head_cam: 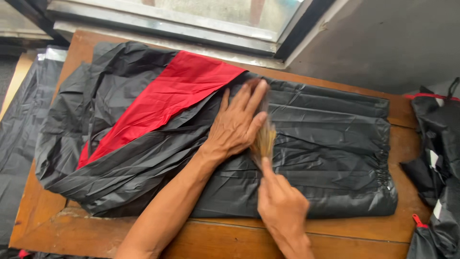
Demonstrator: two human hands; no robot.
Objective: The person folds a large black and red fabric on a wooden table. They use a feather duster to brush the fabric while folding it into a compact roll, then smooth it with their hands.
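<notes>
Flatly, the left hand presses with fingers spread on crinkled black-and-red nylon fabric folded across the worn wooden counter. At its five o'clock, the right hand pinches a blurred, bristly straw-coloured brush.

Right hand's blurred fingers perhaps hide a brush.

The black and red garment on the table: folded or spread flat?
Partly folded: the garment lies in stacked pleats on the right; its red panel end is rumpled. The left hand presses it flat.
</notes>
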